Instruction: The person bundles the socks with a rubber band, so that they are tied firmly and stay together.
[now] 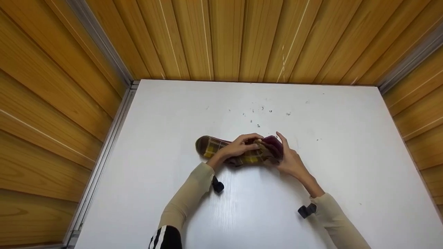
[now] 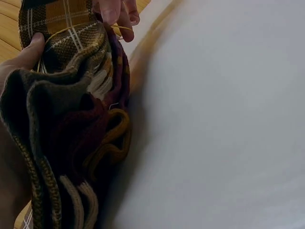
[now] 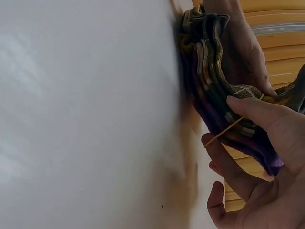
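A bundle of plaid knit socks (image 1: 213,145) lies across the white table, its rounded dark toe end at the left. Several folded layers of the socks (image 2: 52,100), in brown, maroon, mustard and cream, show edge-on in the left wrist view. My left hand (image 1: 238,147) grips the bundle near its middle, thumb on the plaid cloth. At the right end is my right hand (image 1: 290,162). Its index finger hooks a thin yellow rubber band (image 3: 224,132), stretched taut from the bundle, while the thumb (image 3: 252,107) lies at the socks.
The white table (image 1: 166,114) has small dark specks and scuffs beyond the hands. Wooden plank walls (image 1: 225,41) enclose its back and sides, with metal framing (image 1: 104,45) at the corners. A small black camera (image 1: 218,185) sits at the left wrist, another camera (image 1: 306,210) at the right.
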The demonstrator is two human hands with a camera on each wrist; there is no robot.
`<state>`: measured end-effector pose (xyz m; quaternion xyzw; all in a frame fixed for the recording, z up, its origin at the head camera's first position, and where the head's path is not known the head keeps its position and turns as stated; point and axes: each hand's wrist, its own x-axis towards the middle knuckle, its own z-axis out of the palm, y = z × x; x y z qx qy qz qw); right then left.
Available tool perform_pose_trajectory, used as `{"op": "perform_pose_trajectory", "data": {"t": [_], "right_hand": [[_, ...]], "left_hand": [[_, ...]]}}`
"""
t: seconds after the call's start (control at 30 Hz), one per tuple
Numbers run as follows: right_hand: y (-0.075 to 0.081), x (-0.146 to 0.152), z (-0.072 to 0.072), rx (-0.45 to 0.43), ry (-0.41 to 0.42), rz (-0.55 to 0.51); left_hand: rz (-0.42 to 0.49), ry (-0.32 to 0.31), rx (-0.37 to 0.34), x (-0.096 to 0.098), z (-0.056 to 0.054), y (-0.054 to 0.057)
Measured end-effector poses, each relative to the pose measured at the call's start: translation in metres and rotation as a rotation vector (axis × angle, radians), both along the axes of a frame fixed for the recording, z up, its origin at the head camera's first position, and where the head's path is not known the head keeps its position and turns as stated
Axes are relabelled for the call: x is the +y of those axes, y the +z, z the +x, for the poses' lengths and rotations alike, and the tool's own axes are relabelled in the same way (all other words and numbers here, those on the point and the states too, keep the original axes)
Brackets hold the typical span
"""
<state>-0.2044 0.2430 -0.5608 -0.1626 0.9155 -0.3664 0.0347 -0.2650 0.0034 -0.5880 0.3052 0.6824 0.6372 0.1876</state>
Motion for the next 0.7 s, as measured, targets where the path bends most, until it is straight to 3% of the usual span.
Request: {"op": "perform_pose_trajectory", "data": {"t": [0.1,0.33,0.53,0.7], "right_hand": [[-0.003,-0.004,0.004,-0.051,-0.011,-0.073],[-0.001,-0.009,0.007,-0.187,-0.14,-0.431],[0.003,-0.003,0.0,-0.191,-0.185,-0.455],[0.005,-0.002,-0.008,-0.182,-0.132,-0.486]], "left_hand": [[0.006,0.025,-0.001,0.001,-0.002,-0.001],[0.026,0.115,-0.028,0.001,-0.004,-0.003],[-0.002,0.08,-0.028,0.003,-0.003,-0.002],[-0.063,0.041,0.114,0.008,-0.002,-0.004]]}}
